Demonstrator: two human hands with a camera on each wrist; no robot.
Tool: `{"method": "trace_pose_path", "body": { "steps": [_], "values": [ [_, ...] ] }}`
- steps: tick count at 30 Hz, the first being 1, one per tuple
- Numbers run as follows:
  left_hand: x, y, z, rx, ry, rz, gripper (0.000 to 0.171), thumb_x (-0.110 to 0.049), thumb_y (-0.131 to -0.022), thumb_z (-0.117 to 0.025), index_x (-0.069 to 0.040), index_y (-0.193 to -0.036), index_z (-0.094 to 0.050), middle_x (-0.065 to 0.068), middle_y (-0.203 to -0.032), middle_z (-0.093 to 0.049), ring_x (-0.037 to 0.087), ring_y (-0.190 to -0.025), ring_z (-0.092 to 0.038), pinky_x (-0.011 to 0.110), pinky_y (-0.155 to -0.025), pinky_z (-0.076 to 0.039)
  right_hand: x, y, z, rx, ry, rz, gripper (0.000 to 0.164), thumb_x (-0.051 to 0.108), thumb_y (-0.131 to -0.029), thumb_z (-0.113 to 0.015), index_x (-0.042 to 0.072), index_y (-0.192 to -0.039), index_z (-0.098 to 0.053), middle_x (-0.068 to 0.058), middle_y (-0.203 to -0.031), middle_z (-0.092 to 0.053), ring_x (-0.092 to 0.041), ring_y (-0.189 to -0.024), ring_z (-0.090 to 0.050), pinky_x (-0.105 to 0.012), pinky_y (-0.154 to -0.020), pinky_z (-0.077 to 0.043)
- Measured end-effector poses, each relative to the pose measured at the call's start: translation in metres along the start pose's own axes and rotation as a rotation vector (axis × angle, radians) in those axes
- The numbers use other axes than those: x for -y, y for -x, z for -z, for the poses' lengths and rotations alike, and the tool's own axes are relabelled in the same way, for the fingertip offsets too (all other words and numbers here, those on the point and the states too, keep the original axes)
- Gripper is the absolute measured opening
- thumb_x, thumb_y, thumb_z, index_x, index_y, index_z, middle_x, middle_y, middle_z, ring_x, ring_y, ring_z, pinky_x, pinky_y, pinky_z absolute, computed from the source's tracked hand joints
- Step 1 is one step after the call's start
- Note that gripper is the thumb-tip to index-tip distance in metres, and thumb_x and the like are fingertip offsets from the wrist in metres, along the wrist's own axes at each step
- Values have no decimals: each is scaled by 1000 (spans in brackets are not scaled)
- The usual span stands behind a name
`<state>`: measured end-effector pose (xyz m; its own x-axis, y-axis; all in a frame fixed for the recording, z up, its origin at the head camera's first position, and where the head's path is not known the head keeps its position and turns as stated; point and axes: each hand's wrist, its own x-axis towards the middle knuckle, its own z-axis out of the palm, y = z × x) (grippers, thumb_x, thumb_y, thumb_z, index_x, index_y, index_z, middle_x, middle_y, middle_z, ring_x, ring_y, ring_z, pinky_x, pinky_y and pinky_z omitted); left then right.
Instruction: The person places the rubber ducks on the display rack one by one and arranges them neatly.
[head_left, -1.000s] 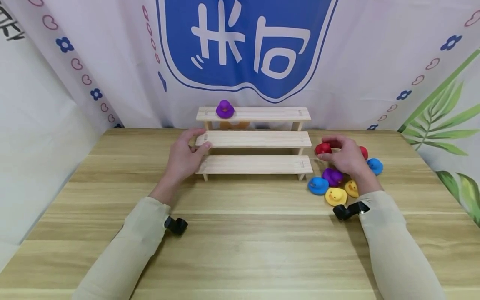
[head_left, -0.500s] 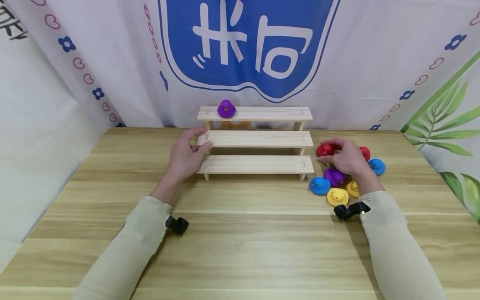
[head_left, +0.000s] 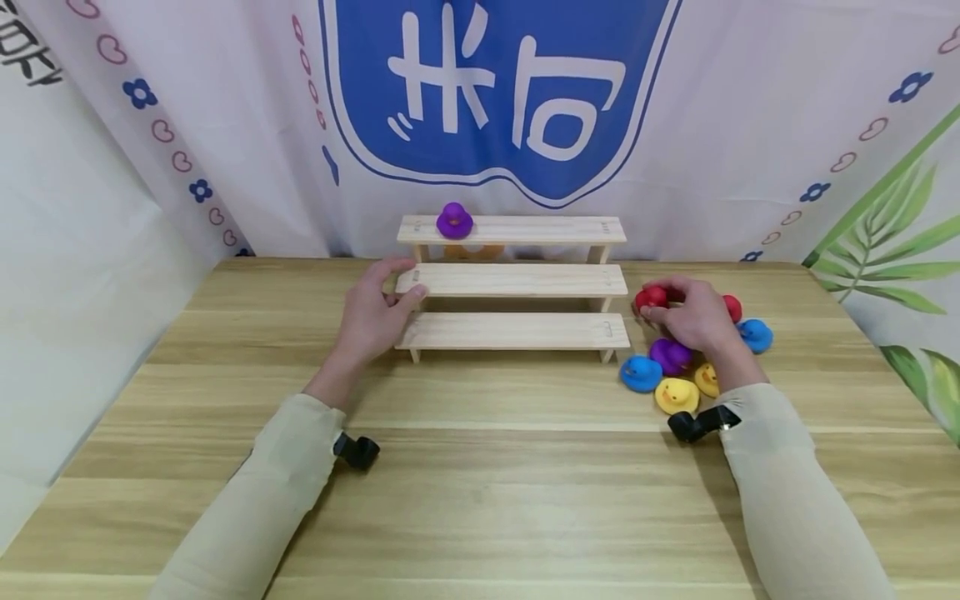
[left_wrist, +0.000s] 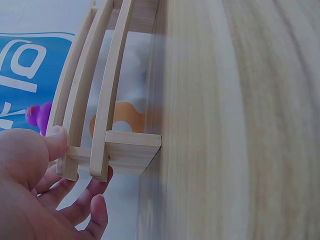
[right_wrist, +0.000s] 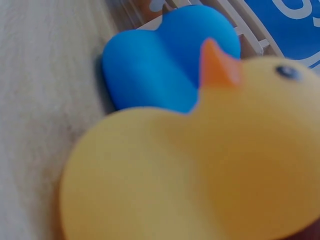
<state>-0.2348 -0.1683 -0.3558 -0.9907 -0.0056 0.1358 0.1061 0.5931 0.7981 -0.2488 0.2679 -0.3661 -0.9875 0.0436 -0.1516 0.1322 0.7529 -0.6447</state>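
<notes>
One light pinch seems best for the red duck, clear of the nearer purple duck, while gentle pressure should stop the wooden shelf shifting. The right hand pinches that duck right of the shelf; the left hand grips its left end, well apart.

You can see large white stylised characters on the far blue shield, unclear to read; black lettering far left is cropped; marks on the wooden shelf are too small.
</notes>
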Motion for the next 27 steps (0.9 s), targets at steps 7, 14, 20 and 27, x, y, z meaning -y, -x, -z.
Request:
{"method": "trace_pose_path", "body": {
  "steps": [7,14,20,27],
  "values": [
    [1,0,0,4,-9,-5,50,-28,-106,-67,-16,-153,-55,10,-160,-51,17,-75,-57,25,-60,-51,1,2,2,-51,-71,18,59,25,-104,-70,8,-156,-49,-28,-157,-49,-51,-142,-43,-67,-118,-38],
    [0,1,1,3,-9,-7,51,-27,-106,-67,-15,-153,-55,11,-160,-51,15,-72,-55,24,-59,-51,5,5,3,-100,-157,49,55,28,-102,-72,8,-149,-51,-22,-155,-52,-46,-143,-46,-62,-115,-43],
    [-1,2,-1,2,-14,0,50,-28,-106,-67,-16,-153,-55,10,-160,-51,15,-74,-55,24,-60,-51,10,10,5,-133,-193,79,55,37,-102,-70,11,-147,-52,-19,-154,-53,-43,-141,-49,-60,-113,-49],
    [0,1,0,-5,-25,-14,50,-28,-106,-67,-16,-153,-55,10,-159,-52,16,-74,-54,24,-61,-49,24,14,9,-200,-228,161,56,41,-103,-69,9,-148,-56,-18,-148,-59,-37,-136,-55,-55,-114,-50]
  ]
}}
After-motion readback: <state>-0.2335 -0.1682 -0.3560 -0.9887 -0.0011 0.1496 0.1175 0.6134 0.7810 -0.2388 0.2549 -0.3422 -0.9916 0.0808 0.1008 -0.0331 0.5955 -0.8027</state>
